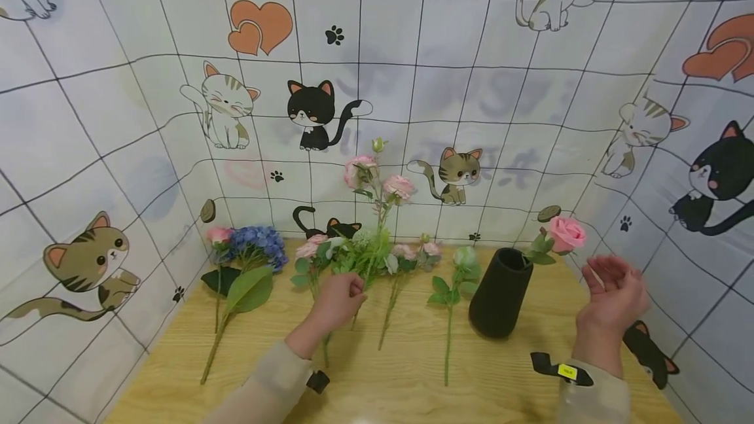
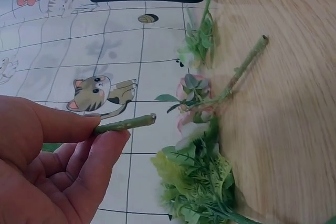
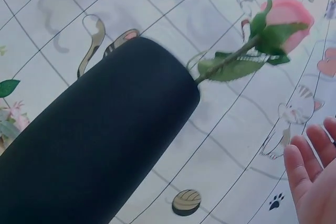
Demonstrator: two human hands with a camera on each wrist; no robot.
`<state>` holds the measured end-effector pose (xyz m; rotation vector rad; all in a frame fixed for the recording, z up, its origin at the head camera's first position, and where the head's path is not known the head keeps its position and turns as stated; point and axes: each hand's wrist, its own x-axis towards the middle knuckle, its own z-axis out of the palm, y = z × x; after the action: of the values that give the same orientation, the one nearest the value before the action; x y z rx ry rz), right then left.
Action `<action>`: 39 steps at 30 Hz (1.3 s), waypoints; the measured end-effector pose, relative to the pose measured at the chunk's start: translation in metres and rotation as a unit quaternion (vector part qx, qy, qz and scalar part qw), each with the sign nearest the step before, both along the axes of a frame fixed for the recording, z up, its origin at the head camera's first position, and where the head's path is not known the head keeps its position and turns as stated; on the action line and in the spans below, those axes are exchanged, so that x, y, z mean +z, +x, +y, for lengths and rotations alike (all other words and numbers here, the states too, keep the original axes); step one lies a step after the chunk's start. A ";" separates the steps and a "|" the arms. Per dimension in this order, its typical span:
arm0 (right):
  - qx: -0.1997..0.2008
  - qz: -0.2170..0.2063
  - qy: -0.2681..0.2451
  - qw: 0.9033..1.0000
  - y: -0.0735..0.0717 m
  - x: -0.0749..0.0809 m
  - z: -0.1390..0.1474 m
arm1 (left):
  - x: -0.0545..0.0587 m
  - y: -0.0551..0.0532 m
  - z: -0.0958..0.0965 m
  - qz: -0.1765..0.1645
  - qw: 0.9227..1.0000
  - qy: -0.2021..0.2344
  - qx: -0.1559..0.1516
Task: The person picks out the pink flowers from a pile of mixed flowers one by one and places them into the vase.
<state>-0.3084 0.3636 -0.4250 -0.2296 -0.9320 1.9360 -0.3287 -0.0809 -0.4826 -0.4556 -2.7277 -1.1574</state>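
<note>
My left hand (image 1: 337, 303) pinches a green flower stem (image 2: 137, 123) between thumb and fingers; its cut end sticks out past the fingertips in the left wrist view. This stem carries a spray of pink flowers (image 1: 398, 187), raised upright against the backdrop. To the right stands a black vase (image 1: 499, 293) with a single pink rose (image 1: 567, 234) leaning out over its right rim. My right hand (image 1: 614, 296) is held beside the rose, palm up with fingers loosely bent and holding nothing. In the right wrist view its fingers (image 3: 300, 174) are apart from the vase.
A blue hydrangea (image 1: 257, 247) and a pink bloom (image 1: 219, 235) lie on the left of the wooden table (image 1: 400, 391). Pink flowers and greenery (image 1: 359, 250) lie across the middle. A pale green rose (image 1: 465, 262) lies left of the vase. A cat-print cloth (image 1: 389, 97) encloses the table.
</note>
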 end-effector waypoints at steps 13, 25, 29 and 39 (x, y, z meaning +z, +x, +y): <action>-0.092 0.067 0.034 0.993 0.017 0.024 -0.009 | 0.014 0.014 -0.007 -0.033 0.999 0.038 0.016; -0.111 0.124 0.061 0.984 0.024 0.041 -0.028 | 0.009 0.023 0.004 0.006 0.999 0.022 -0.023; -0.108 0.139 0.081 0.981 0.025 0.043 -0.036 | 0.010 0.027 0.008 -0.003 0.999 0.021 -0.026; -0.031 0.208 0.155 0.965 0.029 0.047 -0.072 | 0.016 0.036 0.014 -0.003 0.999 0.026 -0.037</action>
<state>-0.2796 0.2912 -0.3776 0.3167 -0.9131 1.6618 -0.2929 -0.0667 -0.4671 -0.5507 -2.6989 -1.2457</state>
